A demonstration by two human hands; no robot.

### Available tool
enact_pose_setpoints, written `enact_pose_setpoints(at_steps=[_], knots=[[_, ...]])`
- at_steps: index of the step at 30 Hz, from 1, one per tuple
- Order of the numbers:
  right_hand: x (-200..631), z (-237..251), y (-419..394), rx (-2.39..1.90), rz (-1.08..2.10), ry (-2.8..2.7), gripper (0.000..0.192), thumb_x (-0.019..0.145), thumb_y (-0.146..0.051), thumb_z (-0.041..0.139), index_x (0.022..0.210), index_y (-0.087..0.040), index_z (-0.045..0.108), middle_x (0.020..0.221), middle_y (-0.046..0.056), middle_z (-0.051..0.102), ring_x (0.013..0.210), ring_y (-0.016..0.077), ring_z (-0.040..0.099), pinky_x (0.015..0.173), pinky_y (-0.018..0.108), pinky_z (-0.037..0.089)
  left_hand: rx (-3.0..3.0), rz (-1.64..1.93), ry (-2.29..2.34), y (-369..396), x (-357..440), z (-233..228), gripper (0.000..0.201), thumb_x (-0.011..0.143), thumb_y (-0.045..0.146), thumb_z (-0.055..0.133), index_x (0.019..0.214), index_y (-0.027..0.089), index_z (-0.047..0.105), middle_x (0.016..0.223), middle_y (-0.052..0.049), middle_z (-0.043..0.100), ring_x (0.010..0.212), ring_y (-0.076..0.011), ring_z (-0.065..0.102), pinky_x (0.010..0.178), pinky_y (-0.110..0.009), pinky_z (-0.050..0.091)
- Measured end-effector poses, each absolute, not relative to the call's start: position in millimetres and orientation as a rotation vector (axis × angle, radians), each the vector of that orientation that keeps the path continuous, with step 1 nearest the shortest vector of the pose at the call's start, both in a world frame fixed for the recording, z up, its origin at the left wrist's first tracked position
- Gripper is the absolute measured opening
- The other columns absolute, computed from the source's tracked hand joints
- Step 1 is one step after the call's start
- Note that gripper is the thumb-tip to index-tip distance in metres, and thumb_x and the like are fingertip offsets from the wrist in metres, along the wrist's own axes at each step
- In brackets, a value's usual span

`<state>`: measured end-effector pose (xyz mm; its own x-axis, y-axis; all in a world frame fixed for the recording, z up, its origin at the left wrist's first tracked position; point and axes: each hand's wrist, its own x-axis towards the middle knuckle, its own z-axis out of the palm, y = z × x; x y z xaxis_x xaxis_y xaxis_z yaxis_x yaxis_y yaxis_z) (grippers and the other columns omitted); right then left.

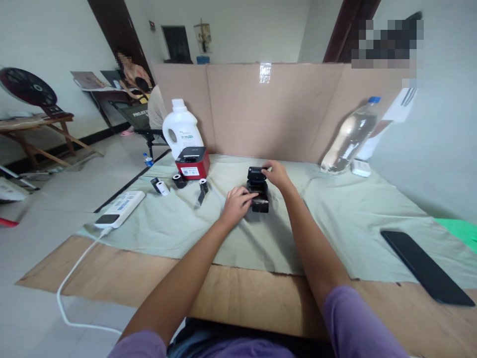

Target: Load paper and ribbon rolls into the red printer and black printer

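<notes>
Head view — forward-down, near table [112, 268]

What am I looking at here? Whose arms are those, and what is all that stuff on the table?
The camera sits on a person's head and looks down, so the two arms reaching out belong to that person. There is no machine, just bare hands. The left hand rests on the side of a small black device, and the right hand touches its raised top. The device sits on a pale green cloth spread over a wooden table.

To the left stand a red and black box-shaped device, a white jug, some small rolls and a white power bank with a white cable. To the right are a clear water bottle and a flat black phone. A cardboard wall stands behind. Another person sits far off on the left.
</notes>
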<state>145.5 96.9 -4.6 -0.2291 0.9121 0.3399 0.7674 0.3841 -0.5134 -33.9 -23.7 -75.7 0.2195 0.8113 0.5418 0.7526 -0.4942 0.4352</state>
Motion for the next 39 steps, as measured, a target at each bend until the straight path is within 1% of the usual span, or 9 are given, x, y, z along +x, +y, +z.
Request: enact_pose_setpoints(at_steps=[3, 9, 15, 21, 26, 29, 32, 36, 39], knots=[[152.3, 0.3, 90.9, -1.420, 0.324, -2.164, 0.018, 0.084, -0.017, 0.065, 0.100, -0.015, 0.072, 0.105, 0.008, 0.072, 0.096, 0.0210, 0.063, 0.089, 0.031, 0.046, 2.443, 1.139, 1.504, -27.2, -37.8, -74.4, 0.038, 0.097, 0.019, 0.050, 0.124, 0.032, 0.073, 0.099, -0.004, 0.066, 0.103, -0.0214, 0.056, 0.097, -0.038, 0.042], [158.6, 1.8, 77.4, -1.389, 0.320, -2.449, 0.021, 0.077, -0.016, 0.073, 0.097, -0.017, 0.074, 0.105, 0.008, 0.066, 0.088, 0.0184, 0.061, 0.086, 0.028, 0.045, 2.524, 1.066, 1.488, -30.8, -38.5, -72.2, 0.038, 0.097, 0.021, 0.050, 0.127, 0.031, 0.071, 0.096, -0.004, 0.068, 0.100, -0.0217, 0.057, 0.099, -0.039, 0.040], [156.2, 2.2, 75.5, -1.519, 0.603, -2.295, 0.018, 0.080, -0.018, 0.071, 0.097, -0.018, 0.075, 0.098, 0.005, 0.069, 0.089, 0.0177, 0.062, 0.085, 0.027, 0.046, 2.526, 1.008, 1.493, -30.7, -37.9, -72.1, 0.037, 0.097, 0.022, 0.051, 0.126, 0.032, 0.072, 0.097, -0.005, 0.068, 0.100, -0.0227, 0.057, 0.098, -0.040, 0.040], [157.5, -9.5, 77.1, -1.800, 0.975, -1.966, 0.053, 0.084, -0.033, 0.072, 0.133, -0.019, 0.057, 0.096, 0.007, 0.071, 0.075, 0.0168, 0.063, 0.066, 0.028, 0.050, 2.536, 0.996, 1.488, -27.3, -37.5, -76.8, 0.037, 0.096, 0.023, 0.051, 0.125, 0.032, 0.072, 0.097, -0.005, 0.068, 0.100, -0.0229, 0.057, 0.097, -0.040, 0.040], [153.9, -0.6, 75.9, -1.940, 1.105, -1.895, 0.066, 0.075, -0.047, 0.083, 0.129, -0.019, 0.059, 0.109, 0.015, 0.072, 0.083, 0.0230, 0.069, 0.070, 0.034, 0.053, 2.496, 1.025, 1.545, -26.4, -34.9, -75.6, 0.040, 0.096, 0.026, 0.051, 0.133, 0.029, 0.067, 0.107, -0.007, 0.067, 0.108, -0.0249, 0.057, 0.097, -0.040, 0.041], [148.2, 7.5, 75.4, -1.993, 1.122, -1.925, 0.060, 0.075, -0.047, 0.085, 0.122, -0.018, 0.063, 0.106, 0.017, 0.073, 0.088, 0.0276, 0.071, 0.073, 0.038, 0.055, 2.368, 0.994, 1.688, -23.8, -34.3, -74.7, 0.052, 0.093, 0.029, 0.054, 0.145, 0.027, 0.056, 0.114, -0.009, 0.066, 0.113, -0.0277, 0.056, 0.100, -0.041, 0.042], [144.2, 11.4, 74.6, -2.019, 1.140, -1.899, 0.051, 0.077, -0.042, 0.084, 0.117, -0.017, 0.065, 0.100, 0.015, 0.074, 0.088, 0.0289, 0.072, 0.073, 0.039, 0.054, 2.248, 0.886, 1.804, -19.7, -36.2, -74.1, 0.060, 0.091, 0.037, 0.057, 0.150, 0.030, 0.049, 0.115, -0.010, 0.064, 0.115, -0.0304, 0.056, 0.099, -0.043, 0.043], [142.8, 10.4, 75.7, -2.020, 1.168, -1.869, 0.043, 0.078, -0.038, 0.084, 0.111, -0.017, 0.066, 0.097, 0.014, 0.074, 0.087, 0.0291, 0.073, 0.071, 0.039, 0.054, 2.214, 0.809, 1.844, -16.1, -39.5, -69.2, 0.058, 0.089, 0.044, 0.060, 0.146, 0.037, 0.052, 0.116, -0.008, 0.066, 0.115, -0.0315, 0.058, 0.099, -0.045, 0.043], [143.9, 8.6, 77.0, -2.020, 1.199, -1.849, 0.040, 0.080, -0.037, 0.082, 0.110, -0.018, 0.065, 0.095, 0.013, 0.073, 0.084, 0.0277, 0.073, 0.069, 0.038, 0.053, 2.242, 0.779, 1.869, -14.8, -38.0, -64.2, 0.054, 0.087, 0.047, 0.063, 0.139, 0.034, 0.058, 0.115, -0.009, 0.069, 0.113, -0.0331, 0.061, 0.099, -0.048, 0.042]])
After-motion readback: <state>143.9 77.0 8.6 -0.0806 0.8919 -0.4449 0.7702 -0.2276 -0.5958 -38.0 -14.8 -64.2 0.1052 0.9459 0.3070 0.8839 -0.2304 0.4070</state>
